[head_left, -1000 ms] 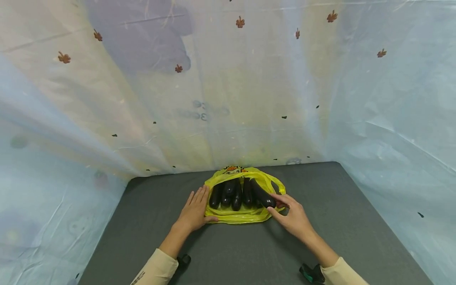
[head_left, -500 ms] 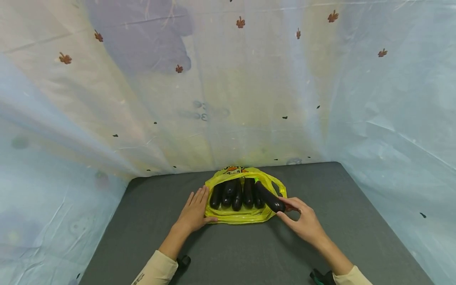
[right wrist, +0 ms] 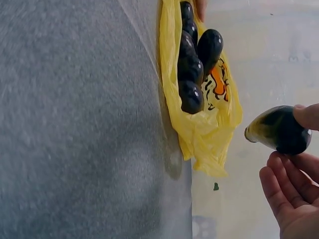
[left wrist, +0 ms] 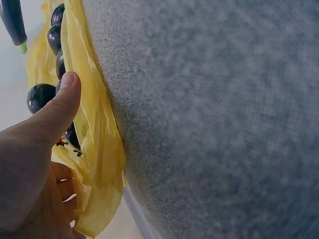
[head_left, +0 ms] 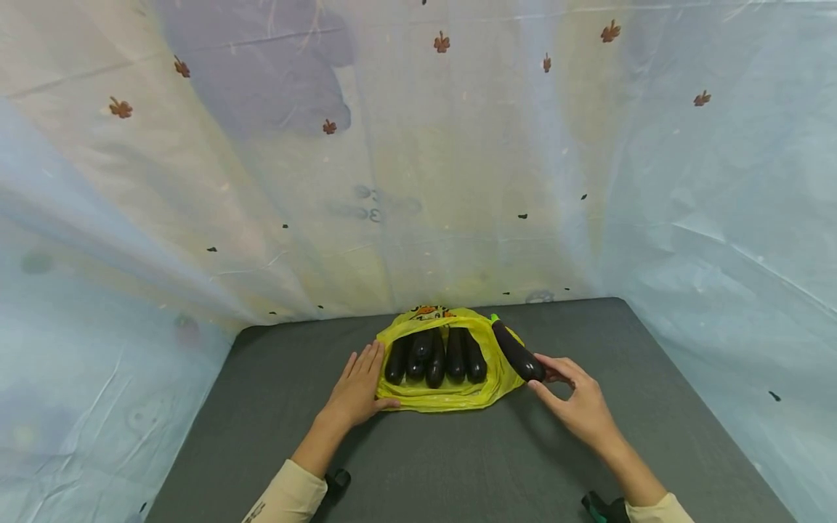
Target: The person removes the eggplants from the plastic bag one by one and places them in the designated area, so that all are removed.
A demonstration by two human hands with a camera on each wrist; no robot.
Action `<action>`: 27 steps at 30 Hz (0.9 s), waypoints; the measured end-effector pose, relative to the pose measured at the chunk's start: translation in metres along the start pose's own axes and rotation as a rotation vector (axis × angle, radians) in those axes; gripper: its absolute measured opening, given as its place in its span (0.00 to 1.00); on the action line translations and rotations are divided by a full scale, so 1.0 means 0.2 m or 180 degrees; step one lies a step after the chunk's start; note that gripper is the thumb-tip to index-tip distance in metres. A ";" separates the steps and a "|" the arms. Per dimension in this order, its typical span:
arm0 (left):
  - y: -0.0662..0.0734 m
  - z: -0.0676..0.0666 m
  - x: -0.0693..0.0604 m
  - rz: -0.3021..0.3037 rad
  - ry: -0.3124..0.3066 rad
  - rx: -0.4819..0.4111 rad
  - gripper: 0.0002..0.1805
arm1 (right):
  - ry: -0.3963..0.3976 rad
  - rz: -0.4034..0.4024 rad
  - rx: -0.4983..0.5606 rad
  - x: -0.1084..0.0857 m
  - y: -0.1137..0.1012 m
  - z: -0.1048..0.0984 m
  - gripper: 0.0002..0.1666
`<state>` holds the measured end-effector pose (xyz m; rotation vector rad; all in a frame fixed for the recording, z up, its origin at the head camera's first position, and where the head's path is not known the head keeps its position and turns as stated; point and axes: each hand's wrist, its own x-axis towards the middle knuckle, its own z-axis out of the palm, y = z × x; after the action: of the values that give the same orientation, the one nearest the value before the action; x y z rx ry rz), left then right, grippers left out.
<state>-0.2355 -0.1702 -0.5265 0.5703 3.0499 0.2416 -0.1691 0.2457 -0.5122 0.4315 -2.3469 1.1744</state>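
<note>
right hand (head_left: pixel 577 398); eggplant (head_left: pixel 513 349) pinched; rounded end inside grip; rest extends beyond

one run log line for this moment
left hand: rests against yellow bag | right hand: holds one eggplant, outside bag | inside bag: other eggplants

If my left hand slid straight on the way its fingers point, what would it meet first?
Most likely the yellow bag: your left hand lies against its left side, though depth there is unclear.
</note>
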 end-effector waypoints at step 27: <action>-0.01 0.01 0.01 0.0032 -0.0019 0.0010 0.67 | 0.0114 0.0479 -0.0246 -0.01 0.14 -0.03 0.29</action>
<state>-0.2374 -0.1705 -0.5284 0.5856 3.0429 0.2348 -0.1790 0.2664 -0.5290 0.2085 -2.4189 1.1433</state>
